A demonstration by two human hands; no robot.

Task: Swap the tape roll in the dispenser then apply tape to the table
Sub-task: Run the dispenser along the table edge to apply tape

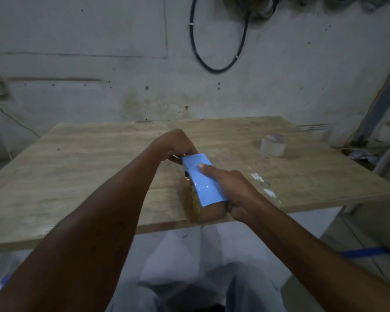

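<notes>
A light blue tape dispenser [202,181] lies lengthwise near the front edge of the wooden table [88,158]. A tape roll with a yellow-printed side sits inside it, mostly hidden. My right hand [236,194] grips the dispenser's near end, thumb on top of the blue cover. At the dispenser's far end my left hand [176,146] has its fingers curled and pinching there; what they pinch is hidden. A second, clear tape roll [273,144] stands alone on the table's far right.
Bits of tape or white marks [265,183] dot the table right of the dispenser. A black cable [214,66] hangs on the grey wall behind. A ladder-like frame [383,104] leans at the right. My legs in light trousers are below the table edge.
</notes>
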